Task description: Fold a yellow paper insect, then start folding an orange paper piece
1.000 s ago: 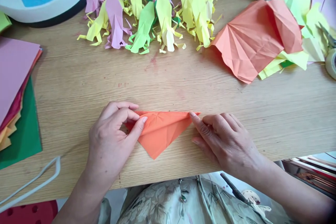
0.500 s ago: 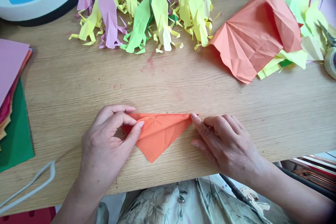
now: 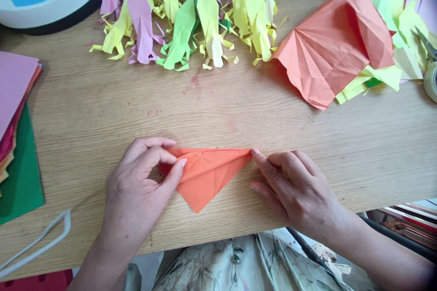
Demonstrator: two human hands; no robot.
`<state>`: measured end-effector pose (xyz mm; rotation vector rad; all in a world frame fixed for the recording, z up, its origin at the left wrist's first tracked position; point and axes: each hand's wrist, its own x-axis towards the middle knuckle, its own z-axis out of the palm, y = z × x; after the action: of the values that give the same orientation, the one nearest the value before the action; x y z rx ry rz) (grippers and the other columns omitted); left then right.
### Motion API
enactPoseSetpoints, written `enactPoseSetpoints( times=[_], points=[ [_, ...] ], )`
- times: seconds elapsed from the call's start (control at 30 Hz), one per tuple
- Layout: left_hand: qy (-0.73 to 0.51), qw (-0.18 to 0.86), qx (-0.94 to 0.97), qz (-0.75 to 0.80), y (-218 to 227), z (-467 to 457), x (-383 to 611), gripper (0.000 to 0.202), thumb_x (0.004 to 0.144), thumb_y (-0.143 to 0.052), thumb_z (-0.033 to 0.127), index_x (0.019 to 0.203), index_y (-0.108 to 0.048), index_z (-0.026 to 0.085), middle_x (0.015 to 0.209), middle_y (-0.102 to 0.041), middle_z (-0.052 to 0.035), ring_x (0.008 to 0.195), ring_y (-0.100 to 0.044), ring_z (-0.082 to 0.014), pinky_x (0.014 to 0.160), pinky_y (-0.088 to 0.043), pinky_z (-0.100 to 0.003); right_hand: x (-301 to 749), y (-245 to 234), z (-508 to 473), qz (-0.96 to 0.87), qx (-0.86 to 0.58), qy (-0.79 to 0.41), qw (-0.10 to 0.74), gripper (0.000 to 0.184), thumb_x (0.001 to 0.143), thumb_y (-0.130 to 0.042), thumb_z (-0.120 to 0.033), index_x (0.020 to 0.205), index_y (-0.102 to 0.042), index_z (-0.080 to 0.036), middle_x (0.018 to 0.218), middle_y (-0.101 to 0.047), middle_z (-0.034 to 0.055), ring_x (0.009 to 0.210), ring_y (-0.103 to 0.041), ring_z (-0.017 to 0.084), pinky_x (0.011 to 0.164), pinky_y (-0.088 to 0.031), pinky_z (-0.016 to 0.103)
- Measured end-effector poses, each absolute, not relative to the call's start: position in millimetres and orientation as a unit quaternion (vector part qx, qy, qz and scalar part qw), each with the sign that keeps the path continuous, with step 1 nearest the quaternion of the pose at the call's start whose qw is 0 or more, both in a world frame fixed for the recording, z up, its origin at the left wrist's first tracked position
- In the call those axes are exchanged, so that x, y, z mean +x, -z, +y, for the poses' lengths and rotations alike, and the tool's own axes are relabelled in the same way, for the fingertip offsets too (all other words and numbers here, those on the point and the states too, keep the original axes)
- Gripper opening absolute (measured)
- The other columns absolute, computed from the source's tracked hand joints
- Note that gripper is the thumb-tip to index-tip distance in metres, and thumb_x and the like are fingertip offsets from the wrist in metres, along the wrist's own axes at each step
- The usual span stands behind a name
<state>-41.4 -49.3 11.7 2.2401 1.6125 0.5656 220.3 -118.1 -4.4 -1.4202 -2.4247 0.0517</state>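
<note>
A piece of orange origami paper (image 3: 205,179), folded into a creased triangle, lies on the wooden table with one point toward me. My left hand (image 3: 141,182) pinches its left part between thumb and forefinger, and that end is partly hidden by the fingers. At the paper's far right corner, the index fingertip of my right hand (image 3: 295,186) presses down. The right thumb is held apart below the index finger, touching no paper, and the other fingers are loosely bent.
Several folded paper figures (image 3: 180,32) stand along the back. A crumpled red-orange sheet (image 3: 327,50) rests on yellow-green scraps (image 3: 385,77) at right, near scissors (image 3: 425,43) and a tape roll (image 3: 430,82). Coloured sheets (image 3: 17,86) are stacked at left, above a white strap (image 3: 51,232).
My right fingertip has slid slightly right along the paper's edge, onto the corner tip that stuck out beyond it before. My left hand keeps its pinch in nearly the same place.
</note>
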Motion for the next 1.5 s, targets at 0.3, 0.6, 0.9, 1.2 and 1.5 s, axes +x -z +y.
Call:
enactPoseSetpoints(
  times=[0.3,0.6,0.9,1.2,1.5],
  points=[
    [-0.198,0.168,0.781,0.568,-11.7,-50.2,-41.3,0.014,0.085,-0.064,0.021,0.073,-0.060,0.023,0.106,-0.066,-0.0001,0.095,-0.065,-0.0174,0.080,-0.051,-0.032,222.1,5.8,-119.1,-0.847,-0.503,-0.035,0.166,0.053,0.095,-0.059,-0.027,0.140,-0.046,-0.002,0.091,-0.061,0.0125,0.079,-0.055,0.022,0.068,-0.049,0.037],
    [-0.201,0.183,0.771,0.576,-13.7,-47.8,-39.5,0.014,0.086,-0.062,0.020,0.072,-0.061,0.021,0.103,-0.066,-0.0012,0.093,-0.065,-0.0162,0.079,-0.052,-0.031,223.1,6.9,-119.5,-0.848,-0.500,-0.025,0.172,0.058,0.093,-0.060,-0.025,0.143,-0.042,-0.002,0.090,-0.060,0.0122,0.077,-0.055,0.022,0.066,-0.048,0.035],
    [-0.190,0.188,0.765,0.586,-16.0,-44.8,-37.1,0.013,0.086,-0.062,0.021,0.073,-0.062,0.020,0.100,-0.066,-0.0025,0.090,-0.064,-0.0156,0.077,-0.053,-0.029,224.3,8.9,-120.0,-0.845,-0.503,-0.033,0.180,0.061,0.093,-0.059,-0.026,0.147,-0.040,-0.006,0.090,-0.059,0.0112,0.075,-0.053,0.021,0.065,-0.048,0.036],
    [-0.175,0.199,0.767,0.584,-17.9,-42.9,-38.8,0.015,0.086,-0.063,0.019,0.071,-0.061,0.020,0.101,-0.065,-0.0016,0.090,-0.064,-0.0143,0.079,-0.052,-0.028,225.4,9.9,-121.3,-0.844,-0.505,-0.036,0.178,0.062,0.092,-0.061,-0.026,0.147,-0.040,-0.007,0.090,-0.058,0.0110,0.076,-0.053,0.021,0.068,-0.047,0.036],
    [-0.161,0.210,0.769,0.581,-19.7,-39.7,-39.4,0.016,0.086,-0.062,0.021,0.071,-0.058,0.020,0.100,-0.063,-0.0026,0.090,-0.063,-0.0160,0.079,-0.054,-0.031,225.0,8.8,-120.5,-0.843,-0.504,-0.041,0.187,0.062,0.093,-0.059,-0.025,0.148,-0.039,-0.008,0.091,-0.058,0.0108,0.074,-0.052,0.020,0.065,-0.047,0.035]
  ],
)
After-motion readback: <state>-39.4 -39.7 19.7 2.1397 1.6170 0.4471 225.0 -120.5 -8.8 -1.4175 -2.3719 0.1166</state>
